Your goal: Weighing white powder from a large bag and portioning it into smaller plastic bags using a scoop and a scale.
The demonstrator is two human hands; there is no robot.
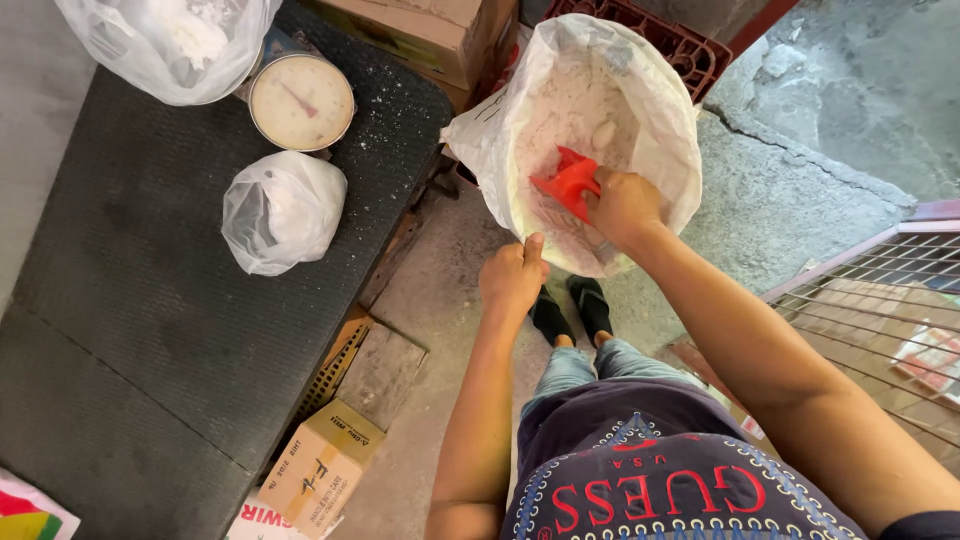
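Note:
A large white woven sack (655, 110) stands open on the floor, partly filled with white powder (570, 110). My right hand (625, 205) is inside the sack, closed on the handle of a red plastic scoop (567, 182) that rests in the powder. My left hand (513, 275) grips the near rim of the sack with thumb up. On the black table to the left sit a tied clear bag of white powder (283, 210) and a round dial scale (300, 100).
A second clear bag (165, 40) lies at the table's (150, 330) far corner. Cardboard boxes (320, 465) stand on the concrete floor below; another box (430, 35) and a red crate (690, 50) are behind the sack. A wire-mesh rack (880, 300) stands on the right.

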